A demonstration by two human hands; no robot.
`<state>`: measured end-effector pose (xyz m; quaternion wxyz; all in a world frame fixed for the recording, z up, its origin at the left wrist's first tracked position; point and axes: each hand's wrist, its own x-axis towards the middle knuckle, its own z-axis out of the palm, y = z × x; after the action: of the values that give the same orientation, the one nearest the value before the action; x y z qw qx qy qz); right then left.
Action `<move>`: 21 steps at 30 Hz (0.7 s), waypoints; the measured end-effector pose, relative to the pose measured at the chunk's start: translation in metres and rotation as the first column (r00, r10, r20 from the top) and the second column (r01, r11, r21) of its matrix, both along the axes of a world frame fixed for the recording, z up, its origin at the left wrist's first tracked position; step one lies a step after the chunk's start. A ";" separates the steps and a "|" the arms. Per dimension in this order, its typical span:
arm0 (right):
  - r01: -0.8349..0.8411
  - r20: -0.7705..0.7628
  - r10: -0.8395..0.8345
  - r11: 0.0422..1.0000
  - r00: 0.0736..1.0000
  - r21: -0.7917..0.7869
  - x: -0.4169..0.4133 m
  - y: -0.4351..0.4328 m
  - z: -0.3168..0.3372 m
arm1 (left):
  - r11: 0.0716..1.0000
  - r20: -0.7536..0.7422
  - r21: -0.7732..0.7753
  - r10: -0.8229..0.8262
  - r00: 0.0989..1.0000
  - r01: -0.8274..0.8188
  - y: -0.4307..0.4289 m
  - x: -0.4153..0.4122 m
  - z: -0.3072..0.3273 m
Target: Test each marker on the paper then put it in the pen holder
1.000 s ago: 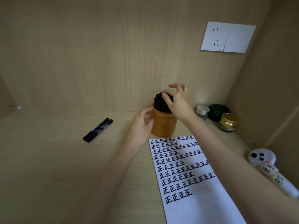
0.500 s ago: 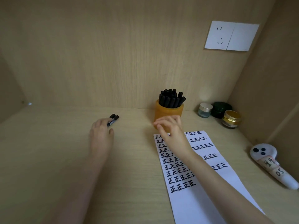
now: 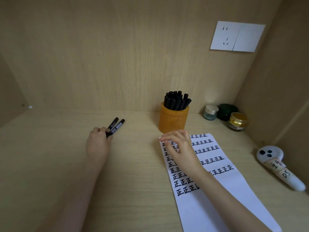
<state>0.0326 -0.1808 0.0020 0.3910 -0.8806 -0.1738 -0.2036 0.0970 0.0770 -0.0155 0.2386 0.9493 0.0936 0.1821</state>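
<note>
1. Where the pair of markers lies side by side on the wooden desk, well left of the pen holder, each shows a black barrel, a black cap pointing away from the person and a white printed band. The print is too small to read.
2. Left hand: fingers and thumb are curled round the near ends of both markers, which slant up and to the right from the grip.
3. Pen holder: one amber cylinder with a faint relief pattern, standing upright by the back wall. It is packed with black capped markers, too crowded to count.
4. Paper: one white sheet just in front of the holder, carrying rows of the hand-drawn black character 正. The lower part of the sheet is blank.
5. Right hand: it holds nothing. The fingers are loosely bent with their tips at the sheet's upper left corner, and the forearm crosses the written rows.
6. Three small jars stand right of the holder: a clear jar with a silver lid, a dark green jar and a gold-lidded jar.
7. White handheld device: it lies at the right edge and has three dark buttons and taped labels. One label reads "DS"; the other is illegible.
8. Wall plate: one white socket-and-switch panel.
</note>
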 end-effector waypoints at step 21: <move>0.044 -0.182 -0.022 0.992 0.983 0.119 -0.036 -0.008 -0.006 | 0.938 0.197 -0.222 -0.223 0.955 0.265 -0.064 -0.074 -0.004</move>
<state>-0.0030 -0.1891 -0.0039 0.4552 -0.8725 -0.1101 -0.1397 0.0233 0.0126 -0.0193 0.3824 0.8976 -0.0238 0.2178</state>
